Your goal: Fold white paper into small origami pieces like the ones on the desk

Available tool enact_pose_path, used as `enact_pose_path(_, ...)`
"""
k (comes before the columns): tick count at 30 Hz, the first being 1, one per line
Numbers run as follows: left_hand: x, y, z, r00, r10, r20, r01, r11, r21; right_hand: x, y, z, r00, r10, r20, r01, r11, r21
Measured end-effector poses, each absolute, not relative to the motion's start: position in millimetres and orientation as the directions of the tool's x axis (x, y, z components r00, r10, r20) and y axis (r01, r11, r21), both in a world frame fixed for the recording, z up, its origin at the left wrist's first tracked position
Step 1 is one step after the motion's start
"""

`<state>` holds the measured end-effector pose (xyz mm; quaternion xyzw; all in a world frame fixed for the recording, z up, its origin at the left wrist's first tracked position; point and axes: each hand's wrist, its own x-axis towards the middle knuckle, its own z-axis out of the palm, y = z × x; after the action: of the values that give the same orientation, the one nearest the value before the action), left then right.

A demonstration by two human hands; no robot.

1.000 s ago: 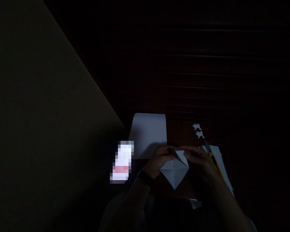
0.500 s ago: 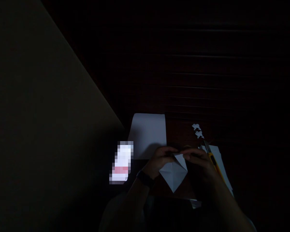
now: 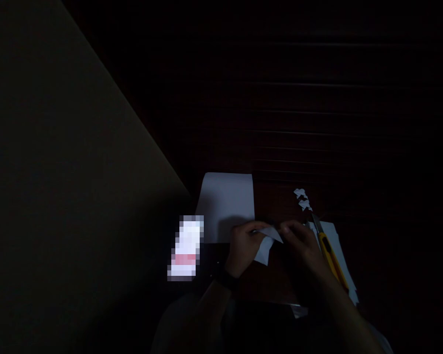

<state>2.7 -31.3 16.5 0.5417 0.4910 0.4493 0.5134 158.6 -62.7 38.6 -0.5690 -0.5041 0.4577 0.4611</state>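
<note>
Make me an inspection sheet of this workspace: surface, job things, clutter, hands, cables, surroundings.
Surface: dark reddish table, dimly lit
Job's things: folded white paper, held off-flat
Clutter: large white sheet; small paper pieces; yellow cutter, blade showing, along a paper stack; bright pixelated panel
Hands: left hand grips the folded white paper, dark wristband on that wrist; right hand at the paper's edge, contact unclear
Cables: nothing seen
Surroundings: plain wall on the left; elsewhere mostly too dark to tell
</note>
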Motion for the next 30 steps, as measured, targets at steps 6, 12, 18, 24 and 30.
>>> enact_pose_path(6,5,-34,21,0.132,0.987,0.091,0.102,-0.105,0.989,158,-63,40,0.021,1.0,-0.018,0.237,-0.023,-0.971)
enact_pose_path(12,2,-34,13,0.221,0.975,0.032,0.097,-0.055,0.994,158,-64,39,0.014,1.0,0.022,0.252,0.018,-0.968)
enact_pose_path(18,3,-32,17,0.299,0.952,0.059,0.096,-0.091,0.991,158,-64,36,0.037,0.999,0.023,0.168,0.016,-0.986)
enact_pose_path(24,3,-29,17,0.288,0.95,0.119,0.042,-0.137,0.99,162,-65,36,0.029,0.998,-0.059,0.049,-0.061,-0.997)
enact_pose_path(30,-2,-29,5,0.263,0.947,-0.184,-0.132,0.224,0.966,163,-66,37,0.076,0.995,-0.062,0.086,-0.069,-0.994)
